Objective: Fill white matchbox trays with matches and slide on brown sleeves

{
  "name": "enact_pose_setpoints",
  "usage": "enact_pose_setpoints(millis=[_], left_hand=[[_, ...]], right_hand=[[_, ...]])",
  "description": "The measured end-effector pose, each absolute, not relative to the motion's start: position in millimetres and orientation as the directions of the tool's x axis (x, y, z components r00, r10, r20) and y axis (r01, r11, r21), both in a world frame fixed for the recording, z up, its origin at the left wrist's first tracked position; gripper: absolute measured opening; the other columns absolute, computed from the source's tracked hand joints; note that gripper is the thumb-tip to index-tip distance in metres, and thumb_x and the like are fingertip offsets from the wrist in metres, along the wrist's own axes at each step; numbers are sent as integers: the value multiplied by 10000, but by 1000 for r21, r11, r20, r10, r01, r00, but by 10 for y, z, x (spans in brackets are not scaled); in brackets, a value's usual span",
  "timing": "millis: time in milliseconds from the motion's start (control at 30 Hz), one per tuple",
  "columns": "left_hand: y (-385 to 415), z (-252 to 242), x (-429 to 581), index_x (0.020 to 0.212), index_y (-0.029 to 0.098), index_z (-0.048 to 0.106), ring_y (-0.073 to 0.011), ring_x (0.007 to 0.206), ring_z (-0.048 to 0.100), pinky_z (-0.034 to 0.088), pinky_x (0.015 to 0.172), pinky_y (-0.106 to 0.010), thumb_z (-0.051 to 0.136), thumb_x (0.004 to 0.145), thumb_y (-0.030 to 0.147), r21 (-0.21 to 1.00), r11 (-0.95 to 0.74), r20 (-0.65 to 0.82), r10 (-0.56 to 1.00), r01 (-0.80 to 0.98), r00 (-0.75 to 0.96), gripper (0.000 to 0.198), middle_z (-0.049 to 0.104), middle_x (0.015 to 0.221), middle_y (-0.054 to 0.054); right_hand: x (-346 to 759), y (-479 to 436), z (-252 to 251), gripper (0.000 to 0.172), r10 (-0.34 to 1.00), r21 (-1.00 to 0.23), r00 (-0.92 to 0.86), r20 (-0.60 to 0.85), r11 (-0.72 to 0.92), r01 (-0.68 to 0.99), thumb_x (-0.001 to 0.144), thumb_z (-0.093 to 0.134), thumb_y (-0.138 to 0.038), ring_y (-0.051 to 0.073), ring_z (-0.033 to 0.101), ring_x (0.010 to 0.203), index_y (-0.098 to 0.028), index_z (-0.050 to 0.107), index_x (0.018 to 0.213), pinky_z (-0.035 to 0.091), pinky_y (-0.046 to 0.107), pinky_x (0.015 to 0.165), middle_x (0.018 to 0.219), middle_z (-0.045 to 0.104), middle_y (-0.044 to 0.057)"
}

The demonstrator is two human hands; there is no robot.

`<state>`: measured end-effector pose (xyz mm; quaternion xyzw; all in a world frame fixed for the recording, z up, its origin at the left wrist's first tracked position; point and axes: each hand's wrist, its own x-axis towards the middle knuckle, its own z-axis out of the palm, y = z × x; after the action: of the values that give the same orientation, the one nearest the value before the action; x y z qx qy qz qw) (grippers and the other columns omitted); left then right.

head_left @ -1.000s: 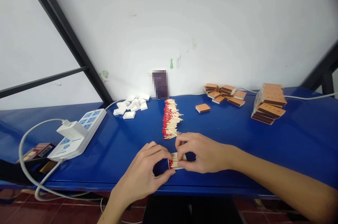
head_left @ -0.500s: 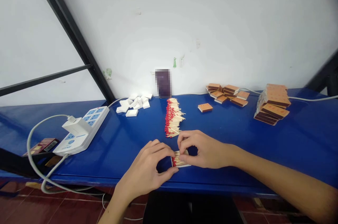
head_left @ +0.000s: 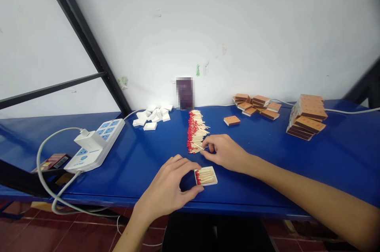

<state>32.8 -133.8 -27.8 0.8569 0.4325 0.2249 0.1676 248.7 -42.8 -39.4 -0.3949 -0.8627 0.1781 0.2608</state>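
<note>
White tray [head_left: 216,179] found low on the blue surface [head_left: 261,149], near the front edge, lying flat. Matches [head_left: 205,175] are laid inside it lengthwise, red heads to the left; a good part of the tray is covered by them. Its left end is held by the left hand [head_left: 170,184]: forefinger placed at the far corner, thumb at the near one, the grip closed only to the tray's width.

Right hand [head_left: 227,153] set beyond the tray, at the near end of the match heap [head_left: 196,130]. Thumb and forefinger are brought close together by the stick ends; whether a match is caught in this grip cannot be told. In the heap, red heads are mostly turned left, bare ends right.

Behind and left of the heap, white trays [head_left: 154,115] are jumbled near the wall [head_left: 166,42]. To the right, one orange matchbox [head_left: 232,120] is set apart from a loose pile of boxes [head_left: 255,105]; farther right, a taller leaning stack [head_left: 308,115] is seen. At far left, a white adapter [head_left: 91,142] is plugged into a power strip [head_left: 110,131].
</note>
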Motion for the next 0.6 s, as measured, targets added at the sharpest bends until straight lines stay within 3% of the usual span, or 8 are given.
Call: enact_pose_setpoints(millis=[333, 600], left_hand=[[-1333, -279, 340, 1100, 236, 631, -216, 948, 567, 417, 939, -373, 696, 867, 330, 468, -567, 249, 821, 678, 515, 259, 683, 1057, -18], [-1348, -258, 343, 1100, 232, 641, -212, 951, 592, 431, 974, -377, 713, 849, 366, 459, -566, 259, 823, 685, 506, 293, 688, 1033, -25]], right_hand=[[2464, -381, -429, 84, 745, -489, -568, 351, 663, 567, 816, 604, -143, 90, 466, 548, -160, 657, 753, 345, 223, 574, 614, 548, -38], [2624, -351, -395, 92, 706, -424, -615, 352, 706, 567, 859, 598, -181, 109, 504, 607, -170, 679, 818, 360, 231, 590, 694, 588, -11]])
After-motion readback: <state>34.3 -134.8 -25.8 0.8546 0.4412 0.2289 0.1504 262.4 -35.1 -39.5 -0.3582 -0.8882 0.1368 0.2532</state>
